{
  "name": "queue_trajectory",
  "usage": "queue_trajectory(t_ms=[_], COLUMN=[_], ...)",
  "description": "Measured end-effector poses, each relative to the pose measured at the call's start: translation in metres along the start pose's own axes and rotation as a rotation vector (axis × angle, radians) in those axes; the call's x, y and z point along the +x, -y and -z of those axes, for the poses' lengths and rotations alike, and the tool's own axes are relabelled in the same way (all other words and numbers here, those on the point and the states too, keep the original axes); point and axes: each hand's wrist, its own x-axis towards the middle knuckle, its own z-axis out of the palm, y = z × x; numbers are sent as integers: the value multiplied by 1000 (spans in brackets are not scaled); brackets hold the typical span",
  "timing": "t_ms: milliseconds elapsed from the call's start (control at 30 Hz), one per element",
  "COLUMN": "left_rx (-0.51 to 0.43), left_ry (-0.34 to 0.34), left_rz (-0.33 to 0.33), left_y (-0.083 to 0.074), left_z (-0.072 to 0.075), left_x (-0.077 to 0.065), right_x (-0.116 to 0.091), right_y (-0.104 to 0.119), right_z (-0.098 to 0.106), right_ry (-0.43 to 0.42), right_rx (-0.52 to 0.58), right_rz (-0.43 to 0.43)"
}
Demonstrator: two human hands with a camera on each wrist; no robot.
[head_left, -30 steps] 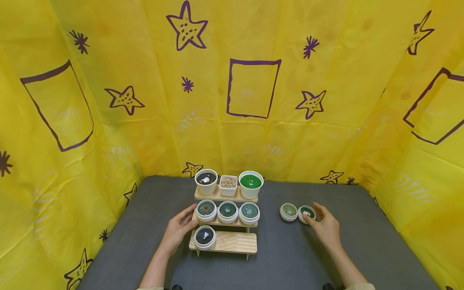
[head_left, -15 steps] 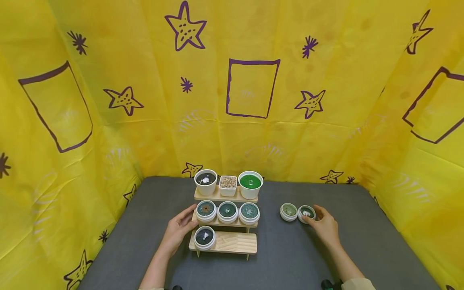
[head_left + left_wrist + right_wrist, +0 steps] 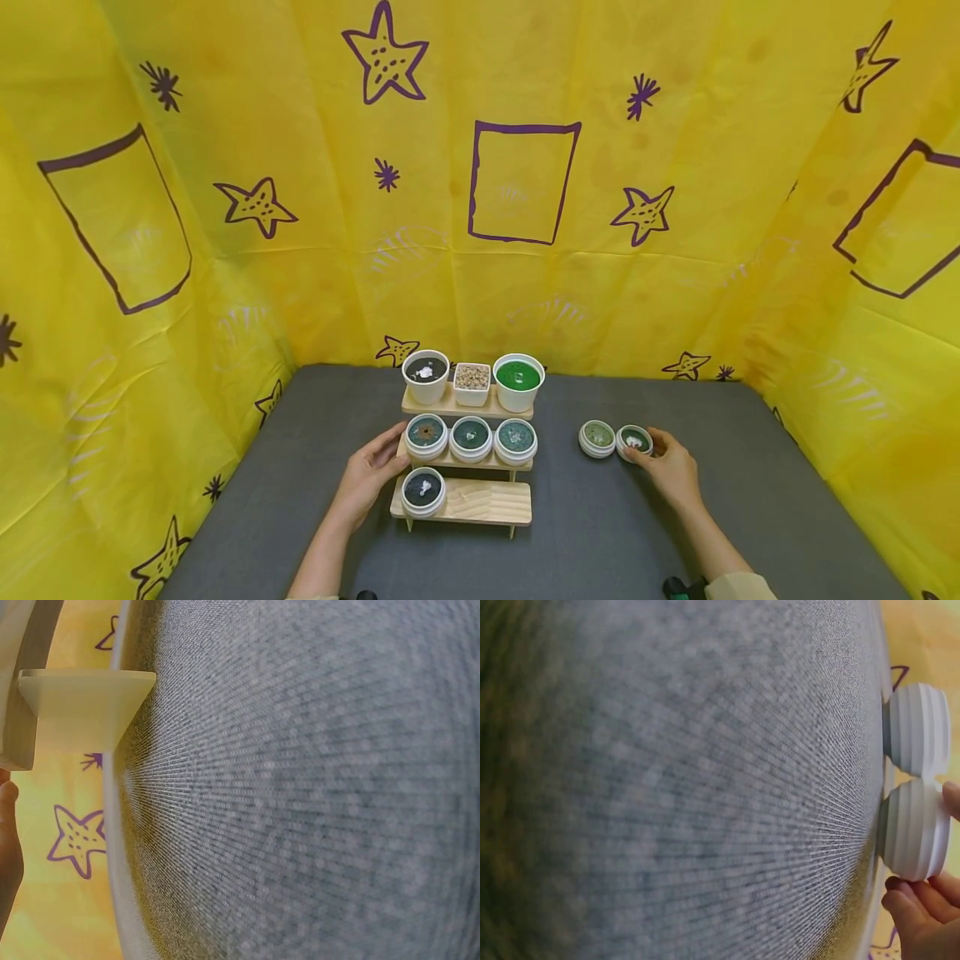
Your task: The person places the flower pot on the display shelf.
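My left hand point(image 3: 367, 473) holds the left end of the middle step of a wooden three-step stand point(image 3: 495, 502), thumb in front and fingers behind. In the left wrist view its fingertip point(image 3: 9, 796) is right at the wood. Out to the right, my right hand point(image 3: 674, 468) grips a small white ribbed pot point(image 3: 634, 444) with a dark green, white-flecked filling, thumb on the near side and fingers on the far side. A matching pot point(image 3: 597, 440) with a pale green filling stands against its left side. The right wrist view shows the gripped pot point(image 3: 915, 832) low over the dark cloth.
Three white ribbed pots point(image 3: 471, 440) line the middle step. One dark-filled pot point(image 3: 423, 492) sits at the left of the bottom step. On top are a black-filled cup point(image 3: 426, 379), a square tub point(image 3: 472, 383) of grains and a green-filled cup point(image 3: 519, 383). Yellow cloth point(image 3: 525, 300) walls the table.
My right hand and forearm have shifted very slightly left, still at the same pot. The left hand, the stand and the other pots stay where they were.
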Motion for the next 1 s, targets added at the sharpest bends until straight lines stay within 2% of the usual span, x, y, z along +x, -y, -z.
queue_trajectory(t_ms=[233, 400, 533, 700, 1000], left_rx=[-8, -17, -25, -8, -1], left_ry=[0, 7, 25, 11, 4], left_rz=[-24, -70, -41, 7, -16], left_y=[1, 2, 1, 2, -1], left_z=[-1, 0, 0, 0, 0], left_x=[-1, -2, -1, -1, -1], right_x=[0, 1, 1, 0, -1], right_y=[-2, -2, -3, -4, 0], right_z=[0, 0, 0, 0, 3], right_ry=[-4, -16, -22, -34, -153], right_rx=[-4, -8, -9, -10, 2], right_rz=[3, 14, 15, 16, 13])
